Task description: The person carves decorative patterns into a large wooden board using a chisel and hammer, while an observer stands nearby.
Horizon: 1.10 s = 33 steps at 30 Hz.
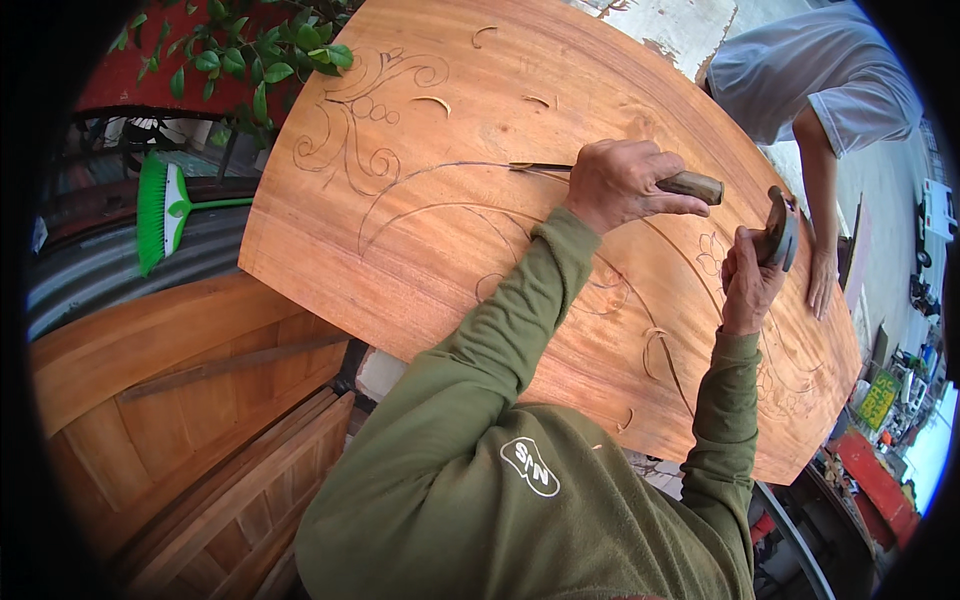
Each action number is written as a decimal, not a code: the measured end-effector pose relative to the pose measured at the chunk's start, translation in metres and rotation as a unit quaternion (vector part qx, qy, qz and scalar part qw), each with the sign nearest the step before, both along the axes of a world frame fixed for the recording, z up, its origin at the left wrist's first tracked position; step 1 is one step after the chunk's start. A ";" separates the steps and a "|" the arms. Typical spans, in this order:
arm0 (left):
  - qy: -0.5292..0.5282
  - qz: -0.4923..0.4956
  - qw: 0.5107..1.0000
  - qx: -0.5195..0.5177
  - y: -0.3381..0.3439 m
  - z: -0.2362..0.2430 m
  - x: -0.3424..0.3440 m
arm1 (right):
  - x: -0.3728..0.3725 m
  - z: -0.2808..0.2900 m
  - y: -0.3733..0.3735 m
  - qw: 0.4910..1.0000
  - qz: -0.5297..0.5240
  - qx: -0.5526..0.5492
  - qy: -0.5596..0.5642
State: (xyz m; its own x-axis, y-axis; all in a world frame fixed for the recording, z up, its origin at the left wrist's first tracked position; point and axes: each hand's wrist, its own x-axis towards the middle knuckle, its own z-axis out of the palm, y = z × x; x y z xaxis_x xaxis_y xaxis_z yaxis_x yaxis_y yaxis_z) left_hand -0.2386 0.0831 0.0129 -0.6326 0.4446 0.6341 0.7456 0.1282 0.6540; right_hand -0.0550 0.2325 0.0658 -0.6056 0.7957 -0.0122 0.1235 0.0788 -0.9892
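My left hand [628,183] is wrapped round a carving gouge [695,187] with a wooden handle. Its thin dark blade [538,167] points left, the tip at a drawn curve on a broad reddish-brown wooden panel [440,290]. In my right hand [752,285], to the right and nearer me, is a hammer [782,232]; its dark curved head shows above the fist, apart from the gouge, while its handle is mostly hidden. Pencilled scrolls and flowers [370,110] cover parts of the panel, and long curved grooves run across it. Curled wood shavings [432,104] lie about.
Another person in a grey shirt [810,75] leans in at the far right, a hand [822,285] on the panel's edge. Panelled wooden doors [180,410] stand at lower left, below a green broom [160,215]. Leafy branches [260,60] overhang the far left corner.
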 end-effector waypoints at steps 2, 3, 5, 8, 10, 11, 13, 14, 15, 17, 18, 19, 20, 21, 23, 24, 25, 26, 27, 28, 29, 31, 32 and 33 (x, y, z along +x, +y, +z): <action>-0.012 -0.010 1.000 -0.005 0.000 0.001 -0.001 | -0.003 0.029 0.019 0.995 -0.057 -0.015 0.085; -0.017 -0.023 1.000 -0.011 0.000 0.002 0.000 | -0.008 0.039 0.024 0.984 -0.098 -0.013 0.145; -0.020 -0.027 0.999 -0.013 0.000 0.002 0.001 | -0.006 0.018 0.017 0.973 -0.123 -0.040 0.189; -0.010 -0.039 0.999 -0.028 0.000 0.005 -0.001 | -0.017 -0.020 -0.048 0.998 0.010 -0.042 0.055; -0.023 -0.039 0.999 -0.026 -0.001 -0.003 0.002 | 0.001 -0.041 -0.022 0.993 0.076 0.066 -0.053; -0.025 -0.042 0.998 -0.028 -0.002 -0.002 0.003 | 0.014 -0.046 -0.002 0.992 0.066 0.066 -0.081; -0.040 -0.039 0.997 -0.061 -0.008 0.000 0.001 | 0.019 -0.026 0.024 0.995 0.035 -0.043 -0.087; -0.044 -0.034 0.996 -0.063 -0.009 -0.002 0.001 | 0.005 -0.001 0.020 0.999 -0.013 -0.051 0.005; -0.041 -0.035 0.997 -0.055 -0.006 -0.002 0.001 | -0.007 0.018 0.016 0.991 -0.066 -0.057 0.100; -0.038 -0.037 0.998 -0.047 -0.005 -0.002 0.002 | -0.015 0.008 0.008 0.974 -0.149 -0.060 0.161; -0.030 -0.035 0.998 -0.039 -0.002 -0.002 0.003 | -0.022 -0.001 -0.020 0.981 -0.111 -0.050 0.148; -0.021 -0.030 0.999 -0.033 0.001 0.000 0.001 | -0.027 -0.013 -0.036 0.987 -0.070 -0.044 0.136; -0.019 -0.032 0.999 -0.034 -0.001 0.000 0.001 | -0.026 -0.026 -0.045 0.998 0.001 0.036 0.058; -0.025 -0.027 0.999 -0.032 -0.003 0.001 0.001 | -0.023 -0.028 -0.038 0.991 0.057 0.120 0.011; -0.032 -0.019 0.999 -0.033 -0.007 0.000 0.001 | -0.003 -0.030 -0.022 0.985 0.082 0.137 -0.059; -0.026 -0.017 0.999 -0.029 -0.007 0.001 -0.001 | 0.012 -0.026 0.003 0.994 0.055 0.056 -0.072; -0.023 -0.014 0.999 -0.026 -0.007 0.001 -0.002 | 0.013 -0.017 0.012 0.999 0.020 0.007 -0.038; -0.027 -0.010 0.999 -0.026 -0.008 0.001 -0.002 | 0.014 -0.007 0.021 0.999 -0.018 -0.038 0.000; -0.025 -0.013 0.999 -0.029 -0.009 0.001 -0.002 | 0.004 0.013 0.021 0.993 -0.066 -0.052 0.088; -0.023 -0.016 0.999 -0.033 -0.012 0.000 -0.002 | -0.010 0.024 0.017 0.980 -0.101 -0.030 0.171; -0.023 -0.021 0.999 -0.029 -0.009 0.001 0.000 | -0.018 0.022 -0.002 0.979 -0.105 -0.025 0.172; -0.017 -0.021 1.000 -0.007 -0.004 0.001 -0.001 | -0.036 0.001 -0.039 0.966 -0.154 -0.052 0.200; -0.010 -0.025 1.000 -0.006 -0.003 0.003 -0.003 | -0.028 -0.020 -0.036 0.964 -0.157 -0.051 0.207; -0.016 -0.034 0.999 -0.019 -0.002 0.003 -0.002 | -0.013 -0.047 -0.030 0.995 -0.030 -0.001 0.091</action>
State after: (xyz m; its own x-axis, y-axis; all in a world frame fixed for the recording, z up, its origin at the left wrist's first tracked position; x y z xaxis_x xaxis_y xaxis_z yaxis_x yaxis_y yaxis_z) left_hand -0.2409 0.0806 0.0155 -0.6188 0.5114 0.5963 0.7329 0.1027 0.6726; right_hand -0.0679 0.2025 0.0185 -0.5487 0.8311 0.0910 -0.0526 0.0743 -0.9958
